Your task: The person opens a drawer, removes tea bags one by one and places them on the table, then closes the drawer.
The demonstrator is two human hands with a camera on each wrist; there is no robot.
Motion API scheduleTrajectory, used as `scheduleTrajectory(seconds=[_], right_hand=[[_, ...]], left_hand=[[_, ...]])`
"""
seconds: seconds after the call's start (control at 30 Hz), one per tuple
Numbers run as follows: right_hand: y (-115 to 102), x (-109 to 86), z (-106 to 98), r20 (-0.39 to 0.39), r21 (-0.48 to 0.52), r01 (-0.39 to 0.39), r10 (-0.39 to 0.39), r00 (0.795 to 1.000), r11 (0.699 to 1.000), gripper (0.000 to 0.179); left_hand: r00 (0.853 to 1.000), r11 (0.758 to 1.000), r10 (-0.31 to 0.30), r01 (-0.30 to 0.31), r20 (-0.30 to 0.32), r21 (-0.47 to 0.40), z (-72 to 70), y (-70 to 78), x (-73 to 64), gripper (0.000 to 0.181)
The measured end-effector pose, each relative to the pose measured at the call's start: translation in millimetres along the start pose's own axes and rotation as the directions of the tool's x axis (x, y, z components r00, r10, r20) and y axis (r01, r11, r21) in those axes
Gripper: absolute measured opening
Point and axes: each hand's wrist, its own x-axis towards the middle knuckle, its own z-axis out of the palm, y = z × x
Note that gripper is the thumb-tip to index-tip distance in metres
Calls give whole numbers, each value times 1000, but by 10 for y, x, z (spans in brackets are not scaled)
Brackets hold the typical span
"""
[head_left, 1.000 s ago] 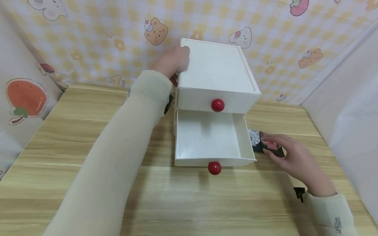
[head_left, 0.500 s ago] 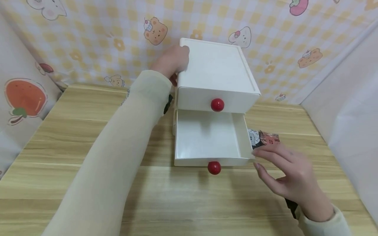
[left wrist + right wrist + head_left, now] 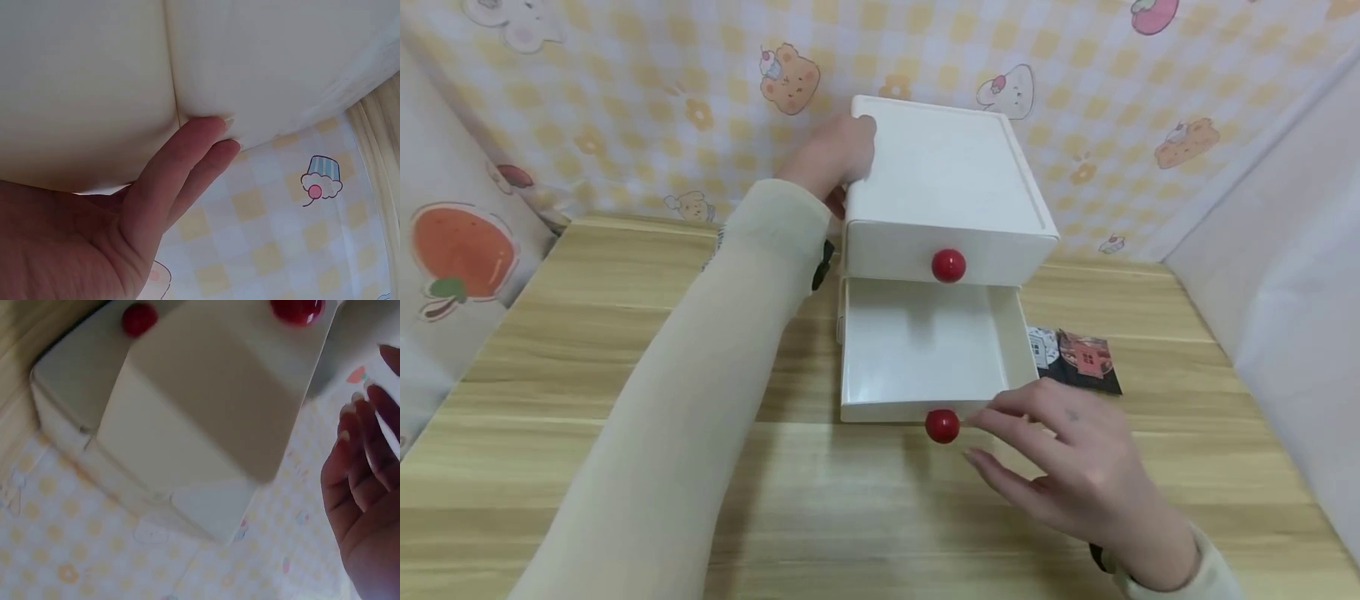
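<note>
A white two-drawer cabinet (image 3: pixel 947 167) stands against the back cloth in the head view. Its upper drawer (image 3: pixel 887 252) is in, while the lower drawer (image 3: pixel 928 358) is pulled out with a bare inside. My left hand (image 3: pixel 833 154) holds the cabinet's rear left top edge. Two fingers (image 3: pixel 178 165) lie against the white side in the left wrist view. My right hand (image 3: pixel 1067 458) is at the lower drawer's front right, thumb and fingers parted close to the lower red knob (image 3: pixel 942 426). Nothing is between them.
Two small printed packets lie right of the drawer: a black and red one (image 3: pixel 1088 360) and a grey-white one (image 3: pixel 1042 346), partly hidden by the drawer wall. White cloth walls (image 3: pixel 1292 242) border the wooden table (image 3: pixel 820 517) at both sides.
My right hand has left the red packet and moved left and nearer, to the lower red knob. The packets stay on the table. My left hand keeps its place on the cabinet.
</note>
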Motion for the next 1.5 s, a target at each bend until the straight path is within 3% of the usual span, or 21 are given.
scheduleTrajectory(seconds=[0.17,0.33,0.63,0.93,1.2,1.3,1.43,1.5], right_hand=[[-99,48,107,107,-45,-2,7,994,999,30],[-126,46,176,131,-112,72,-57,990,991,29],[-157,4,249,267,-322,151,-63,962,935,31],[-129,-100,318,310,-337,170,-61,949,926,38],[-128,-94,353,345,-299,119,-9,938,947,39],[-119,-63,359,356,-283,94,14,934,955,35],[-76,-26,354,378,-262,56,49,925,964,4],[-44,-3,357,381,-254,36,66,922,966,14]], left_hand=[[1000,1000,0,0,-12,-8,-21,-48,-5,62],[1000,1000,15,-15,-14,0,-8,-55,-16,64],[1000,1000,8,-8,-9,7,-1,-39,-16,63],[1000,1000,-3,3,-3,-5,10,-8,-3,59],[1000,1000,-12,12,0,-11,1,25,26,59],[1000,1000,-10,10,-4,-17,-2,21,26,60],[1000,1000,-2,2,-2,-16,-8,12,27,60],[1000,1000,0,0,0,-20,-11,10,25,59]])
